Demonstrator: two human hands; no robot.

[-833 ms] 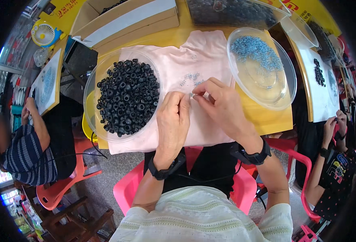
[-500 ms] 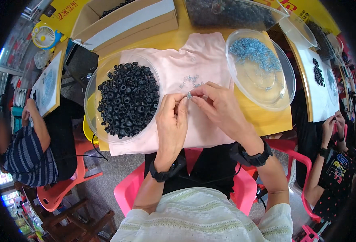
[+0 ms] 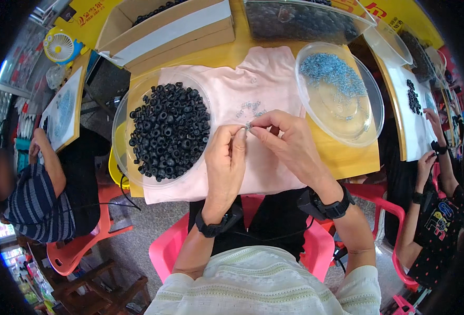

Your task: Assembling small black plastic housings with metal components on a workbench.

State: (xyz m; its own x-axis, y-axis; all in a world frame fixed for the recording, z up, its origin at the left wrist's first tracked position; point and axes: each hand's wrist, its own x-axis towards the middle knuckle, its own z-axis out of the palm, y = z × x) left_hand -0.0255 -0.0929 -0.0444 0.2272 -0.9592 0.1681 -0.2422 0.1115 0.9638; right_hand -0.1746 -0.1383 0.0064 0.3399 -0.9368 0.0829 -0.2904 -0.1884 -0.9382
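As L fingers [image 3: 238,143] & R fingers [image 3: 265,121] pinch closed, sm. greyish piece [image 3: 248,126] btwn tips

The left forearm [image 3: 192,251] and right forearm [image 3: 359,236] reach forward and converge. The left hand [image 3: 224,160] points nearly straight ahead, its thumb [image 3: 238,147] on the inner side; the right hand [image 3: 291,139] slants inward, fingers bent — both thumbs and index fingers pinched, their tips close together in front of the body.

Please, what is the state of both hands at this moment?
Left hand: closed, pinching a small silvery piece.
Right hand: closed, pinching the same small silvery piece.
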